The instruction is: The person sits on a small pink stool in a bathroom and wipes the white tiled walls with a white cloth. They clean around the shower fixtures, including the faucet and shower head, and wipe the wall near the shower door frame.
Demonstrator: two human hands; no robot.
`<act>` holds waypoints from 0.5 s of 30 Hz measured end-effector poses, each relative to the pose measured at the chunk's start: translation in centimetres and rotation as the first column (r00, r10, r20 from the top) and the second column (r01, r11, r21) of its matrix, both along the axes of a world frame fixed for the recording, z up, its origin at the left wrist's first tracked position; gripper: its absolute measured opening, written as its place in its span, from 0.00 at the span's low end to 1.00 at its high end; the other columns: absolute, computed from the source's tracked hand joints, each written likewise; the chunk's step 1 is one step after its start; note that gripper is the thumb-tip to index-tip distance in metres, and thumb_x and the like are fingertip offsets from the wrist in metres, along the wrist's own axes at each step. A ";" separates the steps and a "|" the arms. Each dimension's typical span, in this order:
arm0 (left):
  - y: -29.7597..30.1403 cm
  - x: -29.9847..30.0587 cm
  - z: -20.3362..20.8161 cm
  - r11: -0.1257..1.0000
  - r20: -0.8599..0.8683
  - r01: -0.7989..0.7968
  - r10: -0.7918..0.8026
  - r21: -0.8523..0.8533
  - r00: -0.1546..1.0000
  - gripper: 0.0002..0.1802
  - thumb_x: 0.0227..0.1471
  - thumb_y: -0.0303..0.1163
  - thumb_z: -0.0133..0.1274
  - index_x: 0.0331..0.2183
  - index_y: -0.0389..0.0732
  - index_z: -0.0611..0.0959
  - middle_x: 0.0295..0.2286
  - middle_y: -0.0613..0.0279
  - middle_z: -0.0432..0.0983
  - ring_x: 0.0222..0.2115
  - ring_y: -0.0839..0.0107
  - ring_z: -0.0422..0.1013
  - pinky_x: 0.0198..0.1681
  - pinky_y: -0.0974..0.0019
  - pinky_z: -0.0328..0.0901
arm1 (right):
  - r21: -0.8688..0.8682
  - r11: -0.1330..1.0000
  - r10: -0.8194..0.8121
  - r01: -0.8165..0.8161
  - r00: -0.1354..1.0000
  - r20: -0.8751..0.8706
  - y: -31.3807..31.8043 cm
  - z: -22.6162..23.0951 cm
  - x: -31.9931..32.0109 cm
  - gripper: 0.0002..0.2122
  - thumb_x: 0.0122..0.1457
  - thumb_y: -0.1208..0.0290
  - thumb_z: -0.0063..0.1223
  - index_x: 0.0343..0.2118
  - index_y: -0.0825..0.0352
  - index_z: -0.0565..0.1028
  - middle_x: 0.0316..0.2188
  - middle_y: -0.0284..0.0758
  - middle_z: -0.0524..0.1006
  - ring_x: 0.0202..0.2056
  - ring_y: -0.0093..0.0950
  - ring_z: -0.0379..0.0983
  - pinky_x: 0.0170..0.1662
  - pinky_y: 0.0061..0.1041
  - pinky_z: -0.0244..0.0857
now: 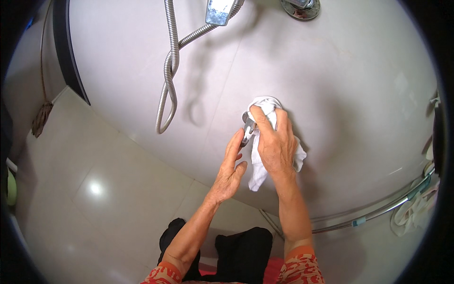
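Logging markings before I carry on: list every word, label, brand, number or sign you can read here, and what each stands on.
None: no readable text shows anywhere in the head view.
White cloth: no lettering seen on the folds that show.
Metal wall fitting: partly covered, no marking visible.
Metal hose: none seen.
Chrome block: only glare and spots, no letters I can make out.

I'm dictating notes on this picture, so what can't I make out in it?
All in the head view:
Chrome wall fitting: partly hidden by the white cloth and right hand.
Right palm: hidden behind the back of that hand.
Left hand: whether its fingertips touch the fitting is unclear at this angle.
Shower hose: its upper part is cut off by the top edge.
Green object: cut off by the dark left rim.
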State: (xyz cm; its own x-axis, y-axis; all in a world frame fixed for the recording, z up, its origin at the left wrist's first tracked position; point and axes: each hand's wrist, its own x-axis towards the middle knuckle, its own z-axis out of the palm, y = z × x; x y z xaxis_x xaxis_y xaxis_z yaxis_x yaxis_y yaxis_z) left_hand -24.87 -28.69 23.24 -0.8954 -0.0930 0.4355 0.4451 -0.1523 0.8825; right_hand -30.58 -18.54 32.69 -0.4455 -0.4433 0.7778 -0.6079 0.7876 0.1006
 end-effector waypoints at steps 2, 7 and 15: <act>-0.1 0.0 -0.1 1.000 -0.016 -0.006 0.006 -0.018 1.000 0.40 0.49 0.24 0.40 0.64 0.47 0.50 0.63 0.58 0.43 0.62 0.57 0.48 0.61 0.53 0.50 | -0.057 0.998 -0.018 0.017 1.000 -0.005 -0.1 -1.1 0.1 0.22 0.48 0.79 0.53 0.48 0.54 0.73 0.35 0.37 0.67 0.32 0.37 0.70 0.29 0.35 0.70; 0.0 -0.1 -0.7 1.000 -0.019 0.002 -0.002 0.008 1.000 0.43 0.45 0.17 0.37 0.64 0.48 0.49 0.63 0.59 0.41 0.62 0.59 0.46 0.60 0.56 0.51 | -0.066 0.996 -0.051 0.058 0.994 0.098 -0.2 -5.1 0.8 0.27 0.53 0.78 0.50 0.57 0.68 0.62 0.35 0.42 0.66 0.32 0.37 0.70 0.29 0.32 0.69; 0.2 -0.1 -1.2 0.940 0.058 0.171 -0.196 0.297 0.979 0.43 0.46 0.24 0.39 0.64 0.46 0.49 0.62 0.55 0.48 0.60 0.59 0.53 0.58 0.56 0.54 | -0.004 1.000 0.019 -0.018 0.993 0.116 0.7 -6.1 2.1 0.25 0.51 0.76 0.53 0.55 0.57 0.68 0.35 0.39 0.66 0.32 0.38 0.70 0.29 0.34 0.70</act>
